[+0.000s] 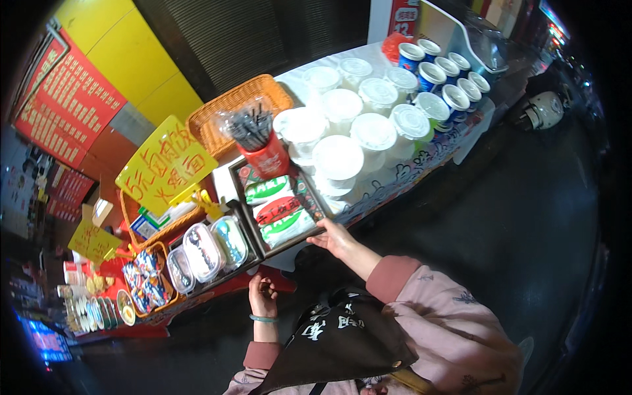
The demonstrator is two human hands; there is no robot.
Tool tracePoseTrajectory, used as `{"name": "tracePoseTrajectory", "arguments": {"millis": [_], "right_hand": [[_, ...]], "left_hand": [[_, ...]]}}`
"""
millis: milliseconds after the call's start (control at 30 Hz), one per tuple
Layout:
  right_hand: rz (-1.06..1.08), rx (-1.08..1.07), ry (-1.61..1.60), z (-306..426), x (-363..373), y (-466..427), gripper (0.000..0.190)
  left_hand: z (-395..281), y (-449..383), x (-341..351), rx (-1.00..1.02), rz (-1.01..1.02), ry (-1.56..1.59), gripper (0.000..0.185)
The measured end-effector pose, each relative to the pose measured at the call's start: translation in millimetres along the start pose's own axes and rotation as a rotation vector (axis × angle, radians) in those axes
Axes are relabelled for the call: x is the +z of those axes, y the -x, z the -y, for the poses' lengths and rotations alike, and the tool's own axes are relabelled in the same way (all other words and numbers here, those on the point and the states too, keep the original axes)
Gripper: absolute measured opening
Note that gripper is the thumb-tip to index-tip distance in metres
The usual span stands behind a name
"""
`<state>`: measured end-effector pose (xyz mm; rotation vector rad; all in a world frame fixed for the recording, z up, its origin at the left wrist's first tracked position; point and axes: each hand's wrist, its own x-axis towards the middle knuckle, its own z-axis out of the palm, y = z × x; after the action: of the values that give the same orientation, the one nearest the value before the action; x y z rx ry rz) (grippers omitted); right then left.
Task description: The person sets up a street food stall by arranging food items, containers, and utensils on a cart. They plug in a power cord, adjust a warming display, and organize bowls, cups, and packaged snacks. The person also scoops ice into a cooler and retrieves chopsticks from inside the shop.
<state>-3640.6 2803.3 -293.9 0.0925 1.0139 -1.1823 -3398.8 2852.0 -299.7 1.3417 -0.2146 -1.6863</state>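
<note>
My right hand (332, 236) rests its fingers on the near right corner of a dark-framed tray (312, 190). Inside that tray lie white plastic packets (280, 211) with green and red print, and at its far end stands a red cup (266, 159) full of plastic-wrapped black utensils. My left hand (263, 291) hangs just in front of the table's edge, its fingers curled; whether it holds anything is not clear. Left of the packets, a second dark tray carries lidded clear plastic containers (203, 251). Right of the trays stand several white lidded tubs (338, 158), some stacked.
Blue paper cups with white lids (455, 98) fill the table's right end. Behind are an orange wicker basket (212, 116) and a handwritten yellow sign (166, 165). Another basket (170, 284) holds patterned wrapped items, with small cups (94, 313) farther left. A dark apron (345, 340) covers my front.
</note>
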Motion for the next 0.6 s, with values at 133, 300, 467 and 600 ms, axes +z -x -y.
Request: {"name": "tracePoseTrajectory", "arguments": {"millis": [133,300,467,600], "right_hand": [[0.042,0.014,0.080,1.3,-4.6,-5.1,0.027],[0.071,0.027,0.075,-0.1,-11.0,-9.6,0.034],[0.029,0.061,0.150,0.8,-11.6,-10.3,0.041],[0.055,0.064,0.180,1.8,-8.6,-8.9,0.040]], "left_hand": [[-19.4,4.7,-24.2,0.203,-0.086,0.119,0.024],[-39.0,-10.6,-41.8,0.223,-0.197,0.190,0.019],[-47.6,-33.8,-50.4,0.198,-0.223,0.129,0.020],[-56.0,-38.9,-51.5,0.166,-0.279,-0.026,0.024]]}}
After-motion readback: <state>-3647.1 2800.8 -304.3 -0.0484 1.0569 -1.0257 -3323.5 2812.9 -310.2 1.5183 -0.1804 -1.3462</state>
